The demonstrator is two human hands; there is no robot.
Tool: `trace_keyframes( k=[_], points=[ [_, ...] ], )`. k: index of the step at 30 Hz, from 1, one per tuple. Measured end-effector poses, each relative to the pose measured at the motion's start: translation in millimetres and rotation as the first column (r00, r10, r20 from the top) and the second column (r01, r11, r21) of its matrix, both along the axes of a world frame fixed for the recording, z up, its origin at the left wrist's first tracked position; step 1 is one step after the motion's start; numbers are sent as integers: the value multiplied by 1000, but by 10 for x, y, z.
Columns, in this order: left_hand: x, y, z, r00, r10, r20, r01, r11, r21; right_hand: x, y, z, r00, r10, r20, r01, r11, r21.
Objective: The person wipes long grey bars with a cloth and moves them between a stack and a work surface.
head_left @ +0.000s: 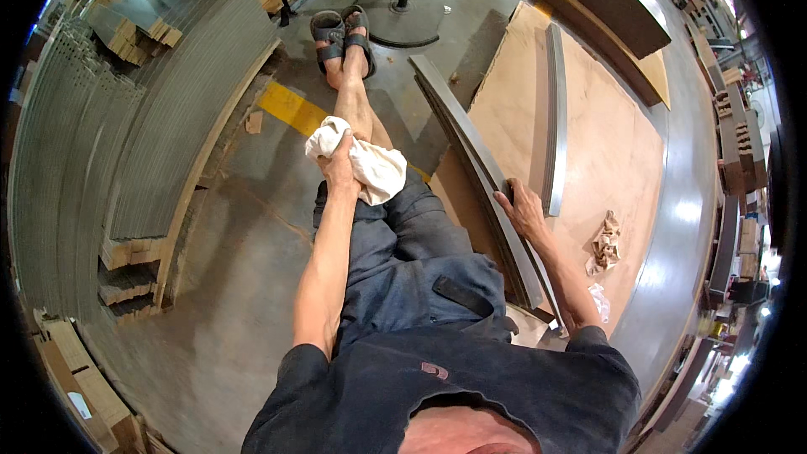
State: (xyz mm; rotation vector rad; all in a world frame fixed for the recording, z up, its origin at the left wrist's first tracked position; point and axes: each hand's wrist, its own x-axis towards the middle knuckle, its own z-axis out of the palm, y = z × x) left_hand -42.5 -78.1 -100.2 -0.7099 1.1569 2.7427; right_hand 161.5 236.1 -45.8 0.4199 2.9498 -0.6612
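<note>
My left hand (339, 166) is closed around a bunched white cloth (382, 172), which lies over my knees. Part of the cloth pokes up past my fingers, and the rest hangs toward my right. At my right side, my right hand (527, 210) grips the edge of a long grey metal strip (472, 136), thumb and fingers near its middle. That strip leans with other dark strips, running from beyond my knees back to my hip. Just right of it, a narrow bundle of grey strips (556, 109) lies on a brown cardboard sheet (609, 134).
Tall stacks of grey metal strips (210, 67) stand on my left. Crumpled brown paper (605, 244) and clear plastic (600, 303) lie on the cardboard. A stand's round black base (405, 40) is beyond my feet. Another strip stack (609, 0) sits on wood at far right.
</note>
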Motion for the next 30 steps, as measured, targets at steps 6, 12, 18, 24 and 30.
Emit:
trace_keyframes(
  k=[6, 12, 18, 24, 30],
  points=[
    [104, -139, 317, 994, -97, -40, 97, 995, 11, -283, 147, -485, 999, -12, -40, 18, 987, 161],
    [117, -167, 221, 988, -140, -60, 138, 990, -38, -444, 91, -732, 1000, 21, 7, -22, 980, 199],
    [106, -28, 275, 990, -113, -82, 111, 993, -38, -463, 113, -638, 997, -6, 78, -11, 976, 218],
    [123, -81, 366, 995, -89, -36, 86, 994, -71, -560, 128, -679, 997, 22, 77, -40, 969, 243],
    [-24, -139, -322, 989, -110, -103, 74, 951, -302, -485, 181, -943, 999, 36, -37, -28, 978, 206]
  ],
)
